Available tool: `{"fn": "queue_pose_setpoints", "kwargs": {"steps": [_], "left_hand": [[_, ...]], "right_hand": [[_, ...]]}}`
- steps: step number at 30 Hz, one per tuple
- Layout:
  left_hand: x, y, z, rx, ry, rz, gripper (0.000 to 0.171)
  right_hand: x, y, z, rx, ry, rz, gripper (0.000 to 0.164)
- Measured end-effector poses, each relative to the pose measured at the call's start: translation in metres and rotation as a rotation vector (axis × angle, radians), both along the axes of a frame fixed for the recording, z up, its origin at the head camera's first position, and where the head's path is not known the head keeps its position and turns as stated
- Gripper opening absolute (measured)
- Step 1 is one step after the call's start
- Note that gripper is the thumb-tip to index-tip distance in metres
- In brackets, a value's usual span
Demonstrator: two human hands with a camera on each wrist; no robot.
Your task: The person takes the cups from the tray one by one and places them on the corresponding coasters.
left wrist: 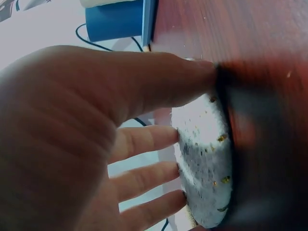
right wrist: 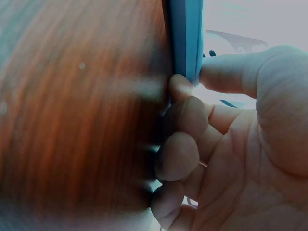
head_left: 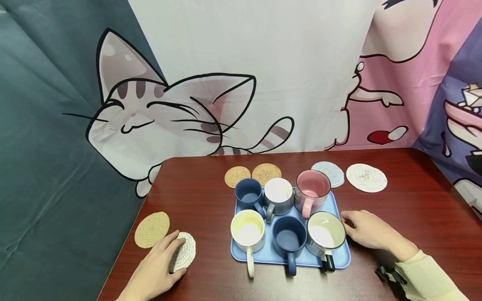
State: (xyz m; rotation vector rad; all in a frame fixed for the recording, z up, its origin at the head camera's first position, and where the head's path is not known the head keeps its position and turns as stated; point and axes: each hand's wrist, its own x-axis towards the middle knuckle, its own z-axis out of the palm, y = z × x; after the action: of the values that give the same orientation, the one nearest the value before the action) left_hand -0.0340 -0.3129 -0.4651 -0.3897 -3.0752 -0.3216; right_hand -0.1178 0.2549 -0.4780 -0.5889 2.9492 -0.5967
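Note:
My left hand (head_left: 160,262) rests on a white woven coaster (head_left: 185,252) at the left of the table. In the left wrist view the fingers are nearly straight, their tips touching the coaster (left wrist: 204,159), and the thumb lies at its edge. My right hand (head_left: 376,232) pinches the right rim of a blue tray (head_left: 340,260). From the right wrist, the thumb sits on one side of the tray edge (right wrist: 186,41) and curled fingers on the other. The tray carries several mugs, among them a pink mug (head_left: 313,190), a cream mug (head_left: 248,234) and a navy mug (head_left: 289,240).
A tan coaster (head_left: 152,229) lies beyond my left hand. Behind the tray are two straw-coloured coasters, one at the left (head_left: 237,176), plus a pale blue coaster (head_left: 335,173) and another white coaster (head_left: 367,177). Mug handles jut over the tray's front edge. A printed cloth hangs behind the table.

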Motion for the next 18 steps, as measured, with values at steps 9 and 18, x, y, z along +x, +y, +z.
{"fn": "queue_pose_setpoints", "kwargs": {"steps": [9,18], "left_hand": [[-0.019,0.007,-0.002,-0.008,0.042,-0.043,0.07],[-0.052,0.017,-0.001,-0.035,0.017,-0.073,0.07]], "right_hand": [[0.0,0.0,0.001,0.002,0.006,0.0,0.031],[0.0,0.0,-0.002,-0.002,0.003,0.001,0.03]]}}
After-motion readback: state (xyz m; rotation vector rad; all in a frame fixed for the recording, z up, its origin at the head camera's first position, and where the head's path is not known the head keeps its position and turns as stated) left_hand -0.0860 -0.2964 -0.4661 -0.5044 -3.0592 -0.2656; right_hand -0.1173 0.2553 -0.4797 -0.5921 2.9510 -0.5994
